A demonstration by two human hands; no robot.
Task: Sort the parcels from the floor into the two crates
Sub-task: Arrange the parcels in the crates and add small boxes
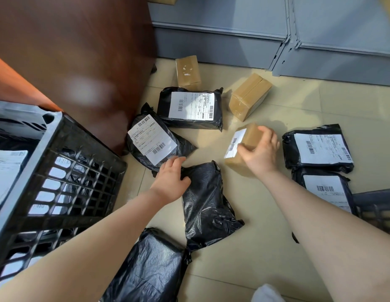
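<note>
My right hand (260,149) grips a small cardboard box (244,140) with a white barcode label, resting on the tiled floor. My left hand (171,178) closes on the top edge of a plain black poly bag (208,205) lying in the middle. Just beyond it lies a labelled black bag (154,140), and another labelled one (192,107) sits farther back. A black plastic crate (65,171) at the left holds labelled bags. The corner of a second crate (377,205) shows at the right edge.
Two more cardboard boxes (188,71) (249,95) lie near grey metal shelving (233,38). Two labelled black bags (318,147) (325,190) lie at the right. Another black bag (148,269) is close to me. A brown wooden cabinet (80,51) stands behind the left crate.
</note>
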